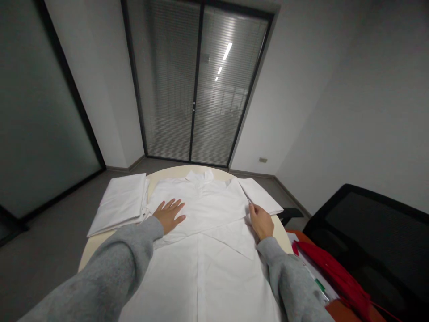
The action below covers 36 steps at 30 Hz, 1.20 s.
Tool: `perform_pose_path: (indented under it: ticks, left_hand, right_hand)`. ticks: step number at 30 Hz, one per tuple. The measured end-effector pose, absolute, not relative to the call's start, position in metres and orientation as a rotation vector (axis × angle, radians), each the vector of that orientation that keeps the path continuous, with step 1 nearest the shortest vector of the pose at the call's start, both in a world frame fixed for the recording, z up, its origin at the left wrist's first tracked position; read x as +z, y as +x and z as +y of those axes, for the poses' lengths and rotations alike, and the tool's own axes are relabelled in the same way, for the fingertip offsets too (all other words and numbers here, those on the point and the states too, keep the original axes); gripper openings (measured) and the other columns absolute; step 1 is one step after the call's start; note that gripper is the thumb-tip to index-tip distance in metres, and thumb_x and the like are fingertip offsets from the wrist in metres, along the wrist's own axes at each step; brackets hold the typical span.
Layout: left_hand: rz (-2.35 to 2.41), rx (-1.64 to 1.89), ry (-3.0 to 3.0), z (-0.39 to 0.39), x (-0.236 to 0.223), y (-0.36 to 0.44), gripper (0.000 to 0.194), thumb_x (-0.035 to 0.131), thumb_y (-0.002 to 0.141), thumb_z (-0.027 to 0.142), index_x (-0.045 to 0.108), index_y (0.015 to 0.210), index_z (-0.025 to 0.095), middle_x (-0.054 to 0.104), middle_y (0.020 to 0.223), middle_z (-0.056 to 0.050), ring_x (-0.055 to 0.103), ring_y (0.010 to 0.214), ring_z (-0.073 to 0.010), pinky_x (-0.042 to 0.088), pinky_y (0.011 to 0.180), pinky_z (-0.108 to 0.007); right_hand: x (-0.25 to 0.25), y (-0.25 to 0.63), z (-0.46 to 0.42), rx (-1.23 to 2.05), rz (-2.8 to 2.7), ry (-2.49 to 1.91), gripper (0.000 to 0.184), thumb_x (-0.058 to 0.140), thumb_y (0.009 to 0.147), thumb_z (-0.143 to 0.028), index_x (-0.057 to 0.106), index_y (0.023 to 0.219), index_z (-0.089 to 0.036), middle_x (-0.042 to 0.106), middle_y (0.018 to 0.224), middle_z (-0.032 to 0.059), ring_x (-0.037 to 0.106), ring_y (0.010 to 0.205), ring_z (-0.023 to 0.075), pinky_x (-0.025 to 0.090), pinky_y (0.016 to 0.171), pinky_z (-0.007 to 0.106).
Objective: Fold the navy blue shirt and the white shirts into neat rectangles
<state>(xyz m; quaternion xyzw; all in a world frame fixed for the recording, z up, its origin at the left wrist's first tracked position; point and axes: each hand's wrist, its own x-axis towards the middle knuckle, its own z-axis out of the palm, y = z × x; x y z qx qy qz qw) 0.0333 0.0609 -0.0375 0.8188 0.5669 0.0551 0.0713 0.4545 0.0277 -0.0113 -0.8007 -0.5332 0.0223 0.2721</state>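
A white shirt (208, 250) lies spread out, back up, on a round cream table (87, 250), its collar at the far edge. My left hand (169, 214) rests flat on the shirt's left half, fingers stretched out. My right hand (260, 220) sits at the shirt's right edge, fingers pinched on the fabric where the short sleeve (264, 199) folds out. Both arms wear grey sleeves.
A stack of folded white cloth (120, 203) lies on the table's far left. A black chair (368, 241) stands at the right, with red fabric (335, 275) and papers on an orange surface beside it. Glass doors with blinds (201, 85) are ahead.
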Motion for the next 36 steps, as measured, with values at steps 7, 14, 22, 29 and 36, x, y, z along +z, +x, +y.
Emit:
perform_pose_path:
  ticks: [7,14,22,29,36]
  left_hand:
    - [1.493,0.6,2.365,0.15,0.062,0.156,0.052,0.06,0.094,0.06,0.067,0.134,0.028,0.065,0.142,-0.013,0.053,0.137,-0.0385,0.03,0.117,-0.057]
    - [1.359,0.733,2.131,0.25,0.043,0.312,0.066,0.066,0.092,0.058,0.059,0.144,0.017,0.062,0.145,-0.021,0.06,0.132,-0.0312,0.045,0.104,-0.039]
    - [1.295,0.851,1.776,0.295,0.005,0.36,0.043,0.083,0.077,0.024,0.072,0.118,0.014,0.075,0.108,-0.015,0.07,0.1,-0.0255,0.052,0.087,-0.033]
    - [0.998,0.945,1.511,0.295,0.04,0.355,0.035,0.068,0.09,0.016,0.067,0.125,0.021,0.062,0.079,0.002,0.059,0.064,-0.0094,0.053,0.068,-0.023]
    - [0.893,0.918,1.315,0.289,0.062,0.319,0.021,0.068,0.091,0.014,0.067,0.111,0.02,0.06,0.079,0.002,0.061,0.069,-0.0109,0.06,0.076,-0.032]
  right_hand:
    - [-0.013,0.452,0.031,0.062,-1.401,-2.159,0.042,0.046,0.096,-0.042,0.071,0.124,-0.022,0.076,0.117,0.0096,0.07,0.108,0.0285,0.048,0.085,0.035]
    - [-0.018,0.454,0.032,0.039,-1.405,-2.075,0.038,0.043,0.1,-0.04,0.07,0.122,-0.024,0.076,0.119,0.006,0.069,0.109,0.0246,0.049,0.086,0.032]
    - [-0.012,0.448,0.03,-0.205,-1.663,-1.915,0.03,0.044,0.103,-0.026,0.07,0.118,-0.021,0.074,0.108,0.0088,0.063,0.104,0.0234,0.042,0.091,0.032]
    - [0.008,0.446,0.015,-0.179,-1.553,-1.931,0.047,0.052,0.098,-0.024,0.052,0.144,-0.013,0.072,0.117,0.0128,0.065,0.105,0.0277,0.045,0.094,0.041]
    - [-0.003,0.478,-0.134,0.314,-1.74,-2.166,0.055,0.055,0.097,-0.049,0.057,0.143,-0.019,0.072,0.131,0.013,0.07,0.115,0.0299,0.053,0.093,0.037]
